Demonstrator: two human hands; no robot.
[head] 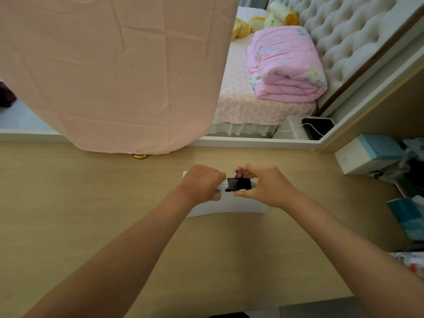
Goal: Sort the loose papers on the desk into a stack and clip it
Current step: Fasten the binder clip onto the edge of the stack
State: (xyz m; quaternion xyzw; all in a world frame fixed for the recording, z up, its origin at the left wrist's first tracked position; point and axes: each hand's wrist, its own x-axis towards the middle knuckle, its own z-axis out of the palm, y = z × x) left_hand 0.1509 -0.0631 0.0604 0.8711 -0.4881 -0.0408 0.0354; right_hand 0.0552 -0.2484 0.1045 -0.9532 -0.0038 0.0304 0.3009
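Pinching black clip point(238, 184) at edge of stack point(229, 206)

A stack of white papers point(229, 206) lies flat on the light wooden desk point(91, 191), its near edge slightly bowed. A black binder clip point(238, 184) with silver wire handles sits over the stack's far part, pinched by the right hand point(268, 187); the left hand point(202, 184) grips the papers just beside it
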